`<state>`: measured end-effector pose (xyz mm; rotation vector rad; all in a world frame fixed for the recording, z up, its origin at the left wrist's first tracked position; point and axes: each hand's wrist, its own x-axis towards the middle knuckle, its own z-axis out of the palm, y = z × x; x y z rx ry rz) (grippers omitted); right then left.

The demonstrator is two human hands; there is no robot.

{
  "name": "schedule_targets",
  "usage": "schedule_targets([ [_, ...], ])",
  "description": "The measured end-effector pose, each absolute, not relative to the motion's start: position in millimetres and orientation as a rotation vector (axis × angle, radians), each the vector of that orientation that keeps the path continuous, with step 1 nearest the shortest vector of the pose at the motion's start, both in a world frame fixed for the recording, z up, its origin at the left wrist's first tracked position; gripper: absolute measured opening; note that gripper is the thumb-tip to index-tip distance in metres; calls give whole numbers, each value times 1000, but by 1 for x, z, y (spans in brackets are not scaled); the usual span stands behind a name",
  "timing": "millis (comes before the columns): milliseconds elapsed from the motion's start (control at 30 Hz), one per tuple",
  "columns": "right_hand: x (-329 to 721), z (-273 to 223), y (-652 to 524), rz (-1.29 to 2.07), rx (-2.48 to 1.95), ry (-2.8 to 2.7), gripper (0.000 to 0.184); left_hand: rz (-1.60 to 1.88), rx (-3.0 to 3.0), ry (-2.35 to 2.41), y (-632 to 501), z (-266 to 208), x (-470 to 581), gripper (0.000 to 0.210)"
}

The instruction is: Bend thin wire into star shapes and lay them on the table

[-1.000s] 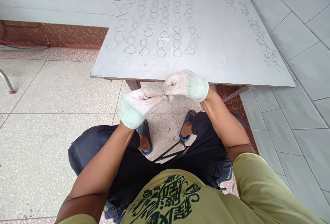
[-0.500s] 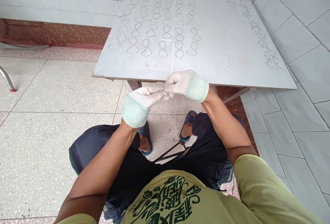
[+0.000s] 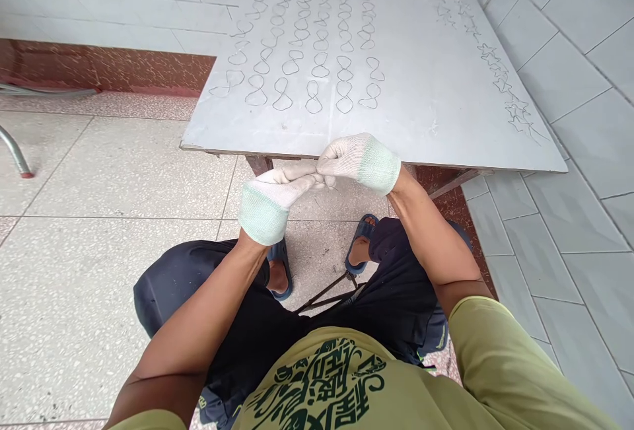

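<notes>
Both hands wear white knit gloves with pale green cuffs and meet fingertip to fingertip just off the table's front edge. My left hand (image 3: 284,189) pinches a thin wire (image 3: 338,203), whose fine curve hangs faintly below the fingers. My right hand (image 3: 344,158) closes on the same wire from above, thumb and forefinger together. The gripped stretch of wire is hidden between the fingers. Beyond the hands, rows of wire figure-eight shapes (image 3: 345,86) lie on the white tabletop (image 3: 421,93).
Star-shaped wire pieces (image 3: 496,73) lie in a line along the table's right side. Tiled walls (image 3: 584,73) border the table at the right and back. A curved metal leg (image 3: 17,156) stands on the floor at far left. My slippered feet (image 3: 360,245) are below.
The hands stay pinched together with only slight finger movement. The hanging wire has shifted and now shows a fainter, differently placed curve. The view has moved a little.
</notes>
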<state>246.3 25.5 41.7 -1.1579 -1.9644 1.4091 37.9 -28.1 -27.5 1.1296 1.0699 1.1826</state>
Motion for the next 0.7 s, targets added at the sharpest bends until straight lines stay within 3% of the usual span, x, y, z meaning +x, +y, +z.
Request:
schedule_targets([
  [200, 251, 33, 30, 1444, -1143, -1710, 28, 1204, 1043, 1069, -30, -15, 39, 29],
  [700, 248, 35, 23, 1215, -1203, -1964, 37, 1242, 991, 1138, -29, -18, 40, 37],
])
